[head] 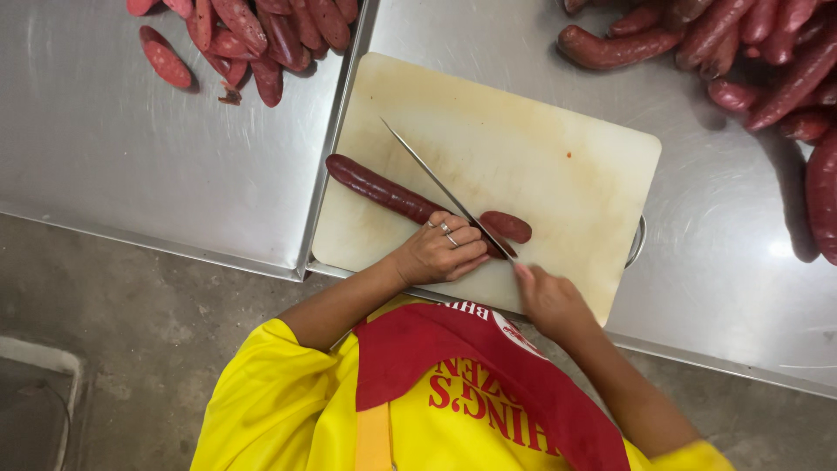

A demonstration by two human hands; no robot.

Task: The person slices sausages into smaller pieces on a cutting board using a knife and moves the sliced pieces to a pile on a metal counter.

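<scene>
A long dark red sausage (pixel 379 190) lies on a pale cutting board (pixel 532 139). My left hand (pixel 436 251), with rings on its fingers, presses down on the sausage's right end. My right hand (pixel 547 301) grips the handle of a long thin knife (pixel 436 181). The blade runs diagonally across the sausage, right beside my left fingers. A cut slice (pixel 509 226) lies just right of the blade.
The board rests across two steel tables (pixel 113 166). Several sliced sausage pieces (pixel 253 35) are heaped at the back left, and whole sausages (pixel 767 61) are piled at the back right. A grey concrete floor (pixel 131 349) shows below the table edge.
</scene>
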